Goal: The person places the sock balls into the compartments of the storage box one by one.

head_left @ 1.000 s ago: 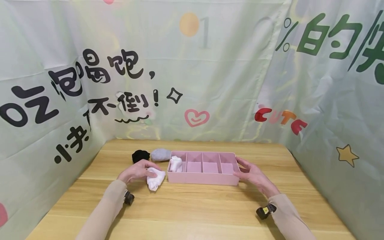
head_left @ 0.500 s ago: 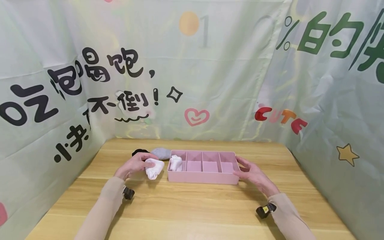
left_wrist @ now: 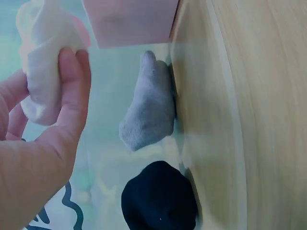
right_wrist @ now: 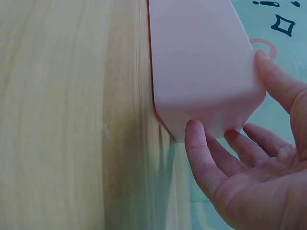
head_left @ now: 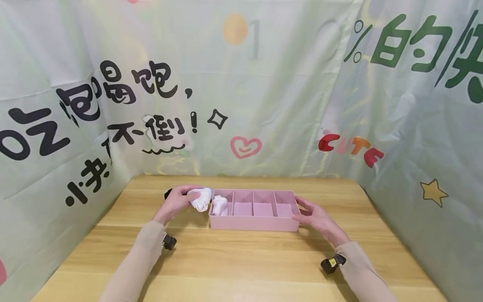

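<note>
Likely loading: left hand (head_left: pixel 175 202) pinches rolled white cloth (head_left: pixel 201 200) left of pink 4-compartment plastic box (head_left: pixel 253 223); right hand (head_left: pixel 318 219) clasps box end. Next, probably lift over box.

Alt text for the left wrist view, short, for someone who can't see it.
A left hand holds a white fabric bundle between thumb and fingers at upper left. Beside it, a grey bundle and, lower in the frame, a black bundle sit on a wooden table that fills the right side; a pink box is cut off at the top.
</note>
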A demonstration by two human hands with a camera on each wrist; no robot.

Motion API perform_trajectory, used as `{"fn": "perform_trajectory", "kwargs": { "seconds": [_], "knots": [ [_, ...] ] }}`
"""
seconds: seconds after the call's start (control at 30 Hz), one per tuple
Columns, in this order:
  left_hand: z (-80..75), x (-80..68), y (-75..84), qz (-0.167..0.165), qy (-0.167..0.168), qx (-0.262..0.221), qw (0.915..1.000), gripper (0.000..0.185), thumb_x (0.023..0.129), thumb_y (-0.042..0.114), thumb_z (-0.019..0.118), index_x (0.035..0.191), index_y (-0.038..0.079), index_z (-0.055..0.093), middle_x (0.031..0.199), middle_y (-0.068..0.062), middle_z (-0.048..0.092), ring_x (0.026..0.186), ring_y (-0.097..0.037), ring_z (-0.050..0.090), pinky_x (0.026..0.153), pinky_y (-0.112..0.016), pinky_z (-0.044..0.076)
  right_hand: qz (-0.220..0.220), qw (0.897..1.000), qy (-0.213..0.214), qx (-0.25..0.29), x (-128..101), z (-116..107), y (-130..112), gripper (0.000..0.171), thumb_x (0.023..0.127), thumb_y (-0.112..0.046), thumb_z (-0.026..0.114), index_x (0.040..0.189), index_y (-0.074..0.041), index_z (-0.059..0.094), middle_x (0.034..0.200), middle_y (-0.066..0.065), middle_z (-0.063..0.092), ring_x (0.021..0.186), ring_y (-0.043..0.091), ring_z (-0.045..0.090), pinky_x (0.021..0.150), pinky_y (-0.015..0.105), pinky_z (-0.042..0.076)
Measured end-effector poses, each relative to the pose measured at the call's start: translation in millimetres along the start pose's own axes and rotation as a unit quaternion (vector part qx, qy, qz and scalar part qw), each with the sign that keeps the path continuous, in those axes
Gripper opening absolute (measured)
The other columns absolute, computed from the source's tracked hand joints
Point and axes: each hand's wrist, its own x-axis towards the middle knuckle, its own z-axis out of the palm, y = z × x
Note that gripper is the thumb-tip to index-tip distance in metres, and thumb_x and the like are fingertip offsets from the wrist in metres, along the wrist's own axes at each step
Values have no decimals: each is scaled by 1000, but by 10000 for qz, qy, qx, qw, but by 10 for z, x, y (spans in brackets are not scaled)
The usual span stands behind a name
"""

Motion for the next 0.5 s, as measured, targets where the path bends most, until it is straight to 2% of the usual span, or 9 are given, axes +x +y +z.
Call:
{"fn": "perform_trajectory", "kwargs": {
  "seconds": [0.13, 0.2, 0.37, 0.5],
  "knots": [
    [38, 18, 13, 6, 227, 194, 9996, 37, 93, 18, 69, 127, 4, 65, 116, -16, 66, 83, -12, 62, 79, -36, 56, 26, 10000, 2, -48, -3, 1, -2, 83, 91, -17, 71, 156, -7, 21, 162, 18, 18, 142, 44, 30, 104, 44, 46],
    [53, 21, 17, 56, 230, 359, 9991, 41, 90, 22, 73, 127, 6, 65, 119, -16, 65, 86, -12, 61, 82, -38, 55, 50, 10000, -3, -54, -5, 3, 2, 82, 91, -16, 70, 156, -7, 21, 162, 18, 18, 143, 43, 29, 105, 44, 45],
    [90, 25, 38, 302, -14, 579, 9979, 57, 80, 25, 82, 132, 12, 61, 127, -16, 62, 99, -17, 61, 88, -41, 54, 33, 10000, 12, -36, 1, 10, -9, 82, 91, -16, 70, 156, -6, 20, 162, 19, 18, 142, 44, 30, 104, 42, 46],
    [121, 24, 50, 379, -177, 503, 9979, 62, 78, 18, 83, 134, 11, 58, 128, -18, 60, 103, -20, 62, 85, -34, 56, 69, 10000, -15, -14, 15, 12, -14, 82, 92, -14, 69, 156, -6, 20, 162, 19, 17, 143, 44, 29, 103, 40, 47]
  ]
}}
